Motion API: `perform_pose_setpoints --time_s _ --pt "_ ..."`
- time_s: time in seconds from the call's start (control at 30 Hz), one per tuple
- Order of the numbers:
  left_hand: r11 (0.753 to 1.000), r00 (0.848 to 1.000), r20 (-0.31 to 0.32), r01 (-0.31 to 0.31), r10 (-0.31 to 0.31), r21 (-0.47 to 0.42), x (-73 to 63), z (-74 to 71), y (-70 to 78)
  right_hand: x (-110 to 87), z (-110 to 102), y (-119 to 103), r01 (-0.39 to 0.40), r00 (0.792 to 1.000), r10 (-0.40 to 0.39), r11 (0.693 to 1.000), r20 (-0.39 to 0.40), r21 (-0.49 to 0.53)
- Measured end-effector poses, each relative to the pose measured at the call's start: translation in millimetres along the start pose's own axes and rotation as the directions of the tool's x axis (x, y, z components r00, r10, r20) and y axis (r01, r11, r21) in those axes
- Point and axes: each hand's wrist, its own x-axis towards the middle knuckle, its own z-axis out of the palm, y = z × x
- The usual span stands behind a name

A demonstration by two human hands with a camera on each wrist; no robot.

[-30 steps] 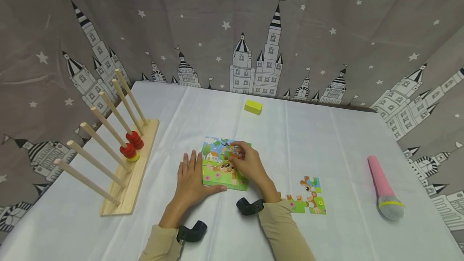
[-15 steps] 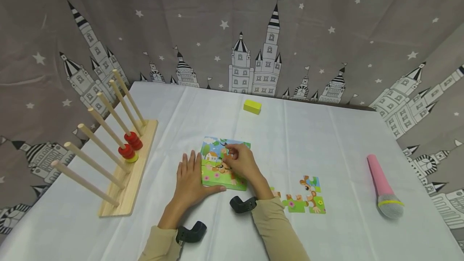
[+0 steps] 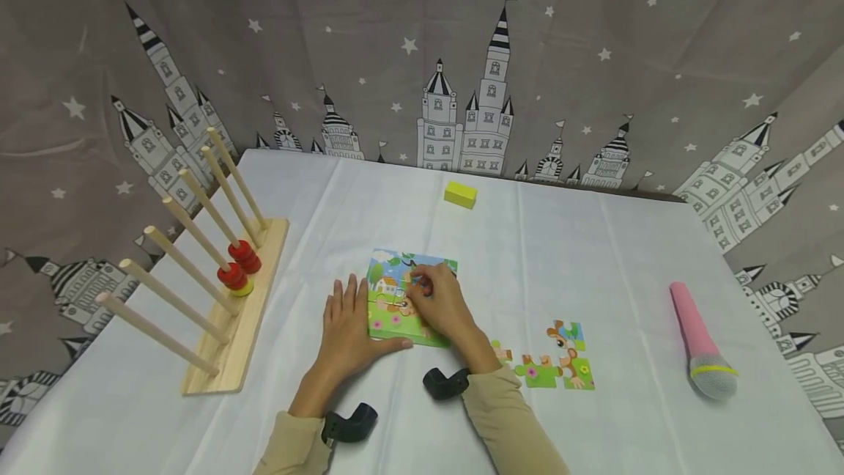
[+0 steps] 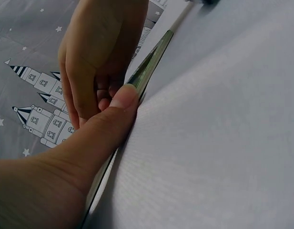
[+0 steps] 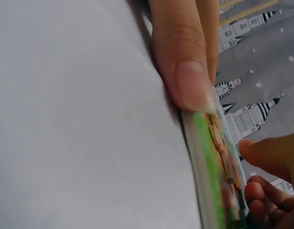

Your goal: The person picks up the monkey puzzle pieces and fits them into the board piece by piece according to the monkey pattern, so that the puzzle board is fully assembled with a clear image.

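A square jigsaw puzzle (image 3: 389, 321) with a house, grass and a brown animal lies mid-table in the head view. Along its left side rest the straight fingers of my left hand (image 3: 346, 336), while the thumb presses its near edge. My right hand (image 3: 445, 306) is over the puzzle's right part, thumb and fingertips pinching a puzzle piece that they mostly hide. In the left wrist view the left thumb (image 4: 123, 98) touches the puzzle's edge. The right wrist view has the right thumb (image 5: 270, 155) and curled fingers just above the picture surface.
Several loose puzzle pieces (image 3: 541, 374) lie right of my right wrist. At the left stands a wooden peg rack (image 3: 264, 292) with red and yellow rings (image 3: 232, 275). A yellow block (image 3: 460, 195) sits farther back, and a pink toy microphone (image 3: 695, 328) lies at the right.
The right hand has moved slightly left and down onto the puzzle with the piece, which showed between its fingertips a second ago. My left hand has stayed in place.
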Motion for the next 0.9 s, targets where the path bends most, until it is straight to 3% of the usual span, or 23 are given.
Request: perform_pose_setpoints --time_s 0.1,0.27,0.5,0.9 --pt "1.000 1.000 0.004 -0.001 0.001 -0.001 -0.2 0.5 0.1 -8.5 -3 -3 0.057 0.998 -0.056 0.995 0.015 -0.081" --pt "1.000 1.000 -0.001 0.001 -0.001 0.001 -1.4 -0.1 1.2 -26.1 -10 -11 0.148 0.986 -0.128 0.965 0.105 -0.216" --pt "0.999 1.000 -0.021 -0.018 0.019 0.033 -1.4 -0.9 0.3 -47.3 -13 -14 0.234 0.939 -0.133 0.924 0.318 -0.304" --pt "0.999 1.000 -0.013 -0.025 0.025 0.033 -0.7 -1.8 0.4 -54.9 -15 -17 0.235 0.922 -0.107 0.918 0.373 -0.318"
